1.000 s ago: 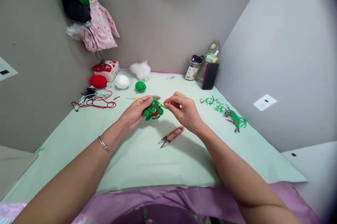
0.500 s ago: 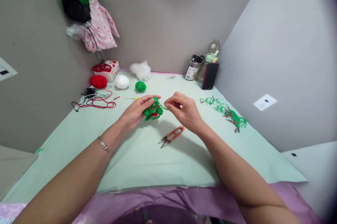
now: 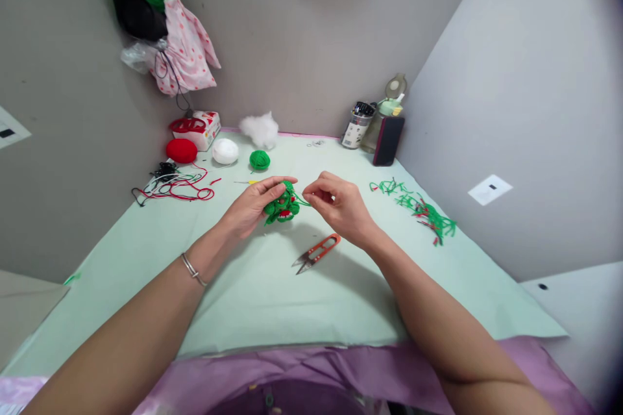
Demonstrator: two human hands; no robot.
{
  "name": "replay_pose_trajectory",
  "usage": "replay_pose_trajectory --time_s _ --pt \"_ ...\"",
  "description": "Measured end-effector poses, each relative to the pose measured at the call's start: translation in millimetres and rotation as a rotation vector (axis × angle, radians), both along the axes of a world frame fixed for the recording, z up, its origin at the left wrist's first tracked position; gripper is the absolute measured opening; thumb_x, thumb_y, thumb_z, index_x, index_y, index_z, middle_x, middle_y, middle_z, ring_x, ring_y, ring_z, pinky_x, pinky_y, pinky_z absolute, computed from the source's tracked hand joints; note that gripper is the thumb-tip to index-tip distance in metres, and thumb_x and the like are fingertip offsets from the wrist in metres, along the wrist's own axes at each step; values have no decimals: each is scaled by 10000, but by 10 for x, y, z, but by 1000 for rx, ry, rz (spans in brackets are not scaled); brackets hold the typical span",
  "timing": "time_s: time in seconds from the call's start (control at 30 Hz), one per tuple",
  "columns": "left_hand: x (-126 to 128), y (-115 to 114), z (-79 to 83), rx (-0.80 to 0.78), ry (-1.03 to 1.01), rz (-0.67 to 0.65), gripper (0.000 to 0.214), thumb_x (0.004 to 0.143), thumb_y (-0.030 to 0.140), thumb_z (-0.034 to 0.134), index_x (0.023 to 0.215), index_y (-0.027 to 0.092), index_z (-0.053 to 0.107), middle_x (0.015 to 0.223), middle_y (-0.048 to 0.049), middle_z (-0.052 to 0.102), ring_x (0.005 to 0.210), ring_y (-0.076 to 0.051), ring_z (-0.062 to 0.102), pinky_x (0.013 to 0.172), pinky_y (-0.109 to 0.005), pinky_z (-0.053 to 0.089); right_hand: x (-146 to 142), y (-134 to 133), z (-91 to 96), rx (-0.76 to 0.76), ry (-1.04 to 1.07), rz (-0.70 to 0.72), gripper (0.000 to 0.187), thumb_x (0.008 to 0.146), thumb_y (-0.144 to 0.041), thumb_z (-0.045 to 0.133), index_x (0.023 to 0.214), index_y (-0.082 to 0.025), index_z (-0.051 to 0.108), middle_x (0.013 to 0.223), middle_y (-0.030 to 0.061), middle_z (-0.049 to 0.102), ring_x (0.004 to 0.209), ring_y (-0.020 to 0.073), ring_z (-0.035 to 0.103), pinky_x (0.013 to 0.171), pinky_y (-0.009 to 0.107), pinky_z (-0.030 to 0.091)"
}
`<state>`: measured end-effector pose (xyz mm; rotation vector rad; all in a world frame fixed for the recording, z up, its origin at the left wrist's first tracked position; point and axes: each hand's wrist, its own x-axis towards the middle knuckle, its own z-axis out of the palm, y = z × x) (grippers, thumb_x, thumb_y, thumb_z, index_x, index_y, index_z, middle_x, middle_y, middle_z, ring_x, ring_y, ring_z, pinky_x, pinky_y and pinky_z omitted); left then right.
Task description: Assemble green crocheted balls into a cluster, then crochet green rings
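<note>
My left hand (image 3: pixel 256 202) is closed round a small green crocheted piece (image 3: pixel 281 206) with red and white parts, held just above the table. A green yarn strand (image 3: pixel 302 201) runs from its right side to my right hand (image 3: pixel 338 201). There the thumb and forefinger are pinched together near the strand; whether a needle is also between them is too small to tell. Orange-handled thread snips (image 3: pixel 318 252) lie on the table below my right hand, blades pointing left. Behind my left hand lies a thin tool with a yellow handle (image 3: pixel 252 182), partly hidden.
At the back left are red yarn (image 3: pixel 182 150), white yarn (image 3: pixel 225 151), green yarn (image 3: pixel 259 160), white stuffing (image 3: pixel 260 130) and a box (image 3: pixel 204 132). Tangled threads (image 3: pixel 178 188) lie left, green scraps (image 3: pixel 433 217) right. A pen holder (image 3: pixel 357 128) and phone (image 3: pixel 388 141) stand back right.
My right hand has shifted very slightly left, towards the crocheted piece. My left hand keeps its hold, and the things on the table have not moved.
</note>
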<state>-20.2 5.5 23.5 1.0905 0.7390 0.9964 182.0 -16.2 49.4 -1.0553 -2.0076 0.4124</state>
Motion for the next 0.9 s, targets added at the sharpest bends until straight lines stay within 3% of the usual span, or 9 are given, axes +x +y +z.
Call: replay_pose_trajectory --time_s 0.23,0.4,0.53,0.7,0.9 --pt "-2 26 -51 8 -14 -30 418 767 347 805 1153 205 729 940 -45 717 793 -137 649 721 -247 502 -33 28 -1 -142 169 -9 106 839 -191 648 740 -193 686 720 -6 570 614 115 468 607 286 369" --pt "-5 34 -65 16 -3 -56 420 749 361 817 1136 212 742 1015 -67 742 822 -149 666 724 -250 498 11 102 -35 -343 373 127 146 792 -337 734 756 -196 727 774 10 604 684 137 524 663 305 424" --pt "14 5 -38 13 -1 -65 421 726 362 831 1113 214 751 1018 -66 745 837 -159 665 738 -264 496 43 152 -67 -378 408 181 182 765 -383 768 770 -202 749 770 10 599 703 142 532 680 311 441" --pt "45 -14 -58 58 41 -57 386 749 361 810 1107 229 757 1025 -55 740 863 -158 648 756 -270 477 26 137 -60 -284 353 133 120 782 -319 746 748 -204 745 763 9 596 691 139 542 666 310 438" --pt "75 -13 -118 104 66 20 428 760 355 794 1163 230 718 989 -35 715 851 -153 641 789 -290 483 -10 132 -65 -436 376 44 102 771 -276 714 781 -175 702 650 -20 597 562 102 491 579 277 417"
